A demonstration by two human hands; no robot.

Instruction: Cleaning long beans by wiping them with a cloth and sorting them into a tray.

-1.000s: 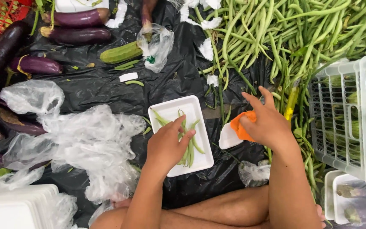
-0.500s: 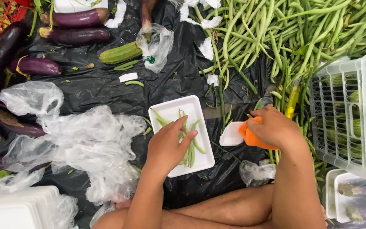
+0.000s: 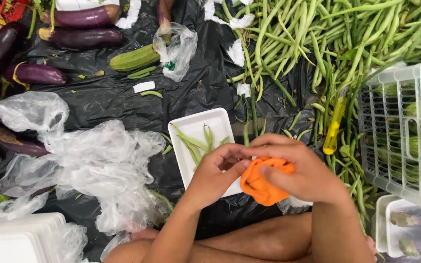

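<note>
Both hands meet over the near edge of a white foam tray (image 3: 197,124) that holds a few green beans (image 3: 197,144). My right hand (image 3: 298,171) grips a crumpled orange cloth (image 3: 260,186). My left hand (image 3: 216,176) pinches the same cloth from the left with its fingertips. The tray lies on black plastic sheeting (image 3: 103,100). My bare legs cross below the hands.
A big heap of green beans (image 3: 327,34) fills the far right, with a yellow-handled tool (image 3: 334,125) lying in it. A white basket (image 3: 405,131) of bitter gourds stands right. Purple eggplants (image 3: 81,27), a cucumber (image 3: 133,57), clear bags (image 3: 88,165) and stacked white trays (image 3: 15,238) lie left.
My right hand has carried the orange cloth leftward from beside the tray to over its near edge. My left hand lifted off the beans and took hold of the cloth.
</note>
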